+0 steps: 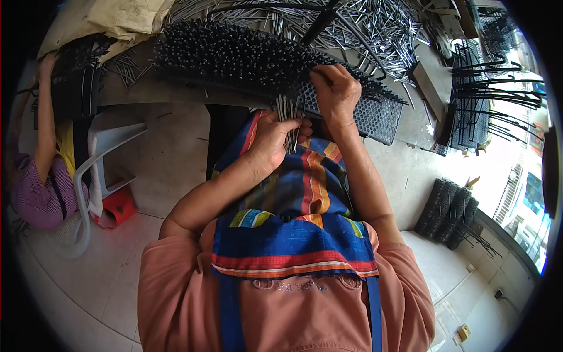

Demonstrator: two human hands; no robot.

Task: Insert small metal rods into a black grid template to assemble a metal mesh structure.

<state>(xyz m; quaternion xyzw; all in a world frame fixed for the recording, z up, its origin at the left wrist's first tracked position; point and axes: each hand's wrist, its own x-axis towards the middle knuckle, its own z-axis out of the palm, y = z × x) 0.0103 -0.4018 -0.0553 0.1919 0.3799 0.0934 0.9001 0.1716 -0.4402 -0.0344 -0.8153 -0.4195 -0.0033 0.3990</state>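
The person sat at the workbench (158, 94) with a striped apron (293, 234) over the lap. The left hand (275, 138) was closed around a small bundle of thin metal pins (288, 117), held upright just near the front edge of the perforated black board (375, 117). The right hand (335, 91) rested on that board, fingertips pinched together at the holes, seemingly seating a pin. Further left, the board bristled with pins already set. I judged the filling was well along, with the bare right end left to do. The next move would call for drawing one pin from the bundle and lining it up with an empty hole. Loose pins (363, 26) lay heaped on the far side.
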